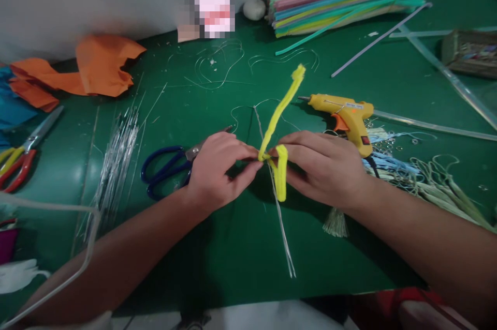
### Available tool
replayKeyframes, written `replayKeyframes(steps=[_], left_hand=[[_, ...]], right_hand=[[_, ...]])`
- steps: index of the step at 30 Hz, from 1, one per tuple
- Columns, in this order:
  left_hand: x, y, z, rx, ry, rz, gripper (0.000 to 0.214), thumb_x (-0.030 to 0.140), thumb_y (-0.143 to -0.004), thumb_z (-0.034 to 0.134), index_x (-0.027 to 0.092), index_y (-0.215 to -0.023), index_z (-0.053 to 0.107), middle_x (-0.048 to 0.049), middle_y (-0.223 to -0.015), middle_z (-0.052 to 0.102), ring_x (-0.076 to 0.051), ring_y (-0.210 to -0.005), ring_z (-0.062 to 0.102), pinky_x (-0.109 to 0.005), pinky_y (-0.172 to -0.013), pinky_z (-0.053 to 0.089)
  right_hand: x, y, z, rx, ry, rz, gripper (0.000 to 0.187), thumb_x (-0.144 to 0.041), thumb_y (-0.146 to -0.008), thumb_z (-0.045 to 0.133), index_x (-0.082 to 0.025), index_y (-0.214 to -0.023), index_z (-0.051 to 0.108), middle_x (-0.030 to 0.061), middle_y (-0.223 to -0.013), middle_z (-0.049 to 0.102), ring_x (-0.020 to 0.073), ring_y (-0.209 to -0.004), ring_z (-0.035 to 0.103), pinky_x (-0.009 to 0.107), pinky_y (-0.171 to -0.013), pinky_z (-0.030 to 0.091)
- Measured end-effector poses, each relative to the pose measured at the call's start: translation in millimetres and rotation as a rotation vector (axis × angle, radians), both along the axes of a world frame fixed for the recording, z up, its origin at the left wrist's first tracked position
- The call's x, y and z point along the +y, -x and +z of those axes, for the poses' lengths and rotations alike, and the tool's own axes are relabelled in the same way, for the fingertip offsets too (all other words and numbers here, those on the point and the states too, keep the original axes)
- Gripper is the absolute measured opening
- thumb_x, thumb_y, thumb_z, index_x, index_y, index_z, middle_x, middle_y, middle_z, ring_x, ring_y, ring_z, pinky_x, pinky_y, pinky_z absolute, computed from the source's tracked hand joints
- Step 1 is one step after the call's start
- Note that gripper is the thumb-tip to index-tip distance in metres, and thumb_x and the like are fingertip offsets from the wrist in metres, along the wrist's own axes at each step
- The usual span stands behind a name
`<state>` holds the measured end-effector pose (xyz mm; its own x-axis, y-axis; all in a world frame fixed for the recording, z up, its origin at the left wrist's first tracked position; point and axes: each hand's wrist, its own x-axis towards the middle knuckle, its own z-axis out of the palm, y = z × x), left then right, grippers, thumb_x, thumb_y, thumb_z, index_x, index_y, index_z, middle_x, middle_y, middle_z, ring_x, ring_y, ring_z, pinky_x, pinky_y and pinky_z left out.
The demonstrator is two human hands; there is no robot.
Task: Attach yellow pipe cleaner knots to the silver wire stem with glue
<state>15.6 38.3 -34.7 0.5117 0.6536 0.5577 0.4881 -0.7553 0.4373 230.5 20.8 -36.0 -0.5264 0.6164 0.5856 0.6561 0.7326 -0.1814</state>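
A yellow pipe cleaner (pixel 282 107) crosses some thin silvery wire (pixel 284 242) above the middle of the table. One fuzzy length rises up and to the right; another is folded into a narrow hook beside the wire. My left hand (pixel 223 169) pinches the yellow stem near the crossing, thumb against forefinger. From the other side, my right hand (pixel 328 167) closes its fingers at the same spot, just behind the folded part. My fingers partly hide the join. Blue-handled scissors (pixel 165 168) lie beside my left hand, and a yellow glue gun (pixel 345 110) rests just beyond my right.
A bundle of coloured pipe cleaners (pixel 349 1) lies at the back right. Cut wires (pixel 120 159), orange cloth (pixel 104 66) and red-and-yellow-handled scissors (pixel 29 146) are on the left. Tassels (pixel 430 185) lie under and beyond my right forearm. The green table's front edge is close to me.
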Motion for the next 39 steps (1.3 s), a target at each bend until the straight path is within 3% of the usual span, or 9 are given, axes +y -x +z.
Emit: replayKeyframes(steps=[8, 19, 39], left_hand=[[-0.7, 1.4, -3.5, 0.010, 0.004, 0.027, 0.005, 0.025, -0.087, 0.067, 0.021, -0.084, 0.066, -0.0009, -0.080, 0.075, -0.017, -0.077, 0.069, -0.035, -0.085, 0.054], [2.9, 1.1, -2.7, 0.002, 0.002, -0.033, 0.007, 0.022, -0.088, 0.065, 0.021, -0.082, 0.064, 0.0005, -0.079, 0.075, -0.015, -0.072, 0.068, -0.032, -0.079, 0.053], [-1.0, 2.0, -0.6, 0.029, 0.001, 0.050, 0.008, 0.025, -0.088, 0.065, 0.021, -0.082, 0.062, 0.0000, -0.076, 0.071, -0.016, -0.075, 0.066, -0.032, -0.077, 0.051]], right_hand=[[1.0, -0.8, 0.8, -0.019, 0.002, 0.001, 0.010, -0.024, -0.094, 0.057, -0.020, -0.099, 0.065, 0.0041, -0.088, 0.074, 0.0135, -0.068, 0.065, 0.027, -0.058, 0.047], [1.2, -1.6, -1.6, -0.023, -0.019, -0.003, 0.011, -0.022, -0.092, 0.060, -0.019, -0.098, 0.068, 0.0030, -0.087, 0.073, 0.0125, -0.066, 0.063, 0.026, -0.056, 0.044], [0.3, 0.6, 1.3, -0.016, -0.053, 0.008, 0.011, -0.021, -0.093, 0.059, -0.016, -0.098, 0.067, 0.0039, -0.083, 0.074, 0.0127, -0.059, 0.060, 0.028, -0.054, 0.044]])
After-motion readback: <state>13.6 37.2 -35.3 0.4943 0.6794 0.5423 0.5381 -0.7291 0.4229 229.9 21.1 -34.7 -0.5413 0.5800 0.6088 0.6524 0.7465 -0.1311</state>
